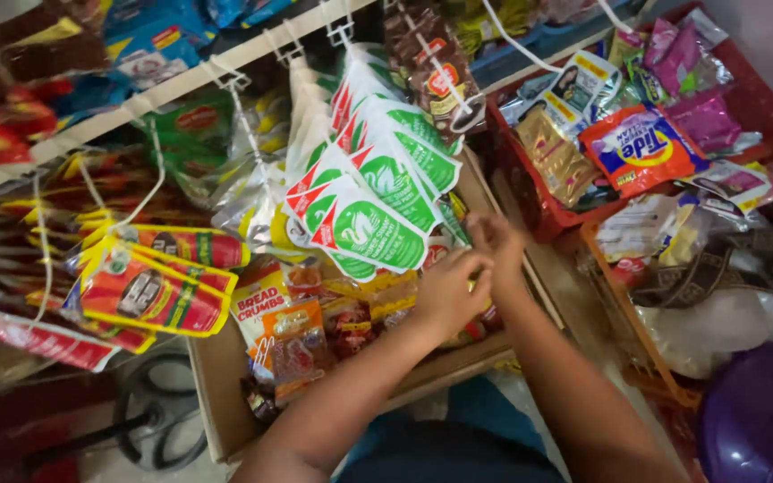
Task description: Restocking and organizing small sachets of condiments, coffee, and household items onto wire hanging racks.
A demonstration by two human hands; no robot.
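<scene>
Both hands meet over the cardboard box, near its right side. Left hand is curled, fingers bunched narrow, pinching something small — can't tell what; blurred. Right hand sits just behind it, touching, fingers drawn close together; whether it grips anything can't be told.

Box: plain brown corrugated card, open top, packed with small glossy sachets — clear and orange film, crinkled. A white-and-orange crumb packet stands at the left end, with an orange-topped clear pouch just in front of it.

Above the box, a fan of flat white pouches with green ovals and red triangles hangs from white hooks on a pale rail. Left of them: red-and-yellow foil sachet strips, shiny, hanging in overlapping rows. Green packets higher up by the rail; blue ones at the top edge.

Right: red plastic crate holding loose sachets — an orange detergent pouch, gold foil packs, pink-purple ones. Orange wire basket below it, with pale paper and bags.

Bottom right, a purple plastic tub, smooth and rounded. Bottom left, a black cable loop on a pale floor. Tight shop corner, stock on all sides.
</scene>
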